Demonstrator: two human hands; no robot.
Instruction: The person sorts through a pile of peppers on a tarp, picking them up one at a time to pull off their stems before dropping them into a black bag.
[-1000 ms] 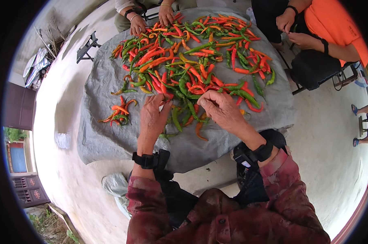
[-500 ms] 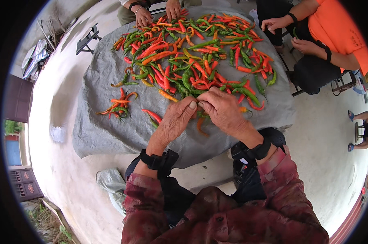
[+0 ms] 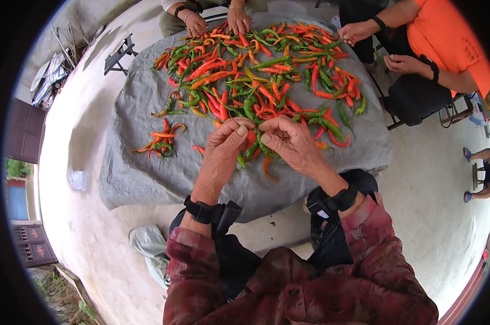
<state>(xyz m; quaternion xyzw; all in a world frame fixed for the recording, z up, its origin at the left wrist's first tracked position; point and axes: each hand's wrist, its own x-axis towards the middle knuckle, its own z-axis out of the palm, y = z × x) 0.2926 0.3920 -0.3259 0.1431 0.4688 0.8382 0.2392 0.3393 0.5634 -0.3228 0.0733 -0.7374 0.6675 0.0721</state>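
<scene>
Over the near edge of the chili pepper pile (image 3: 218,77), my left hand (image 3: 223,147) is closed, with thumb and forefinger pinched together. Whatever it holds is too small or hidden to make out. A short way to its right, my right hand (image 3: 294,142) pinches at the top of a green chili pepper (image 3: 262,145) that hangs below the fingertips. Several red and green peppers lie just under and between both hands, partly covered by them. A curved orange pepper (image 3: 269,169) rests on the grey cloth (image 3: 163,187) in front of the right hand.
A small cluster of peppers (image 3: 161,142) lies apart at left. Across the pile are another person's hands (image 3: 218,23). At right sits a co-worker in an orange shirt (image 3: 445,40). A dark stool (image 3: 120,54) stands at far left, and a pale sack (image 3: 147,242) lies by my legs.
My hands have drawn slightly apart, the left shifting up. The orange-shirted co-worker's far hand has moved toward the pile, and the green pepper in their near hand no longer shows.
</scene>
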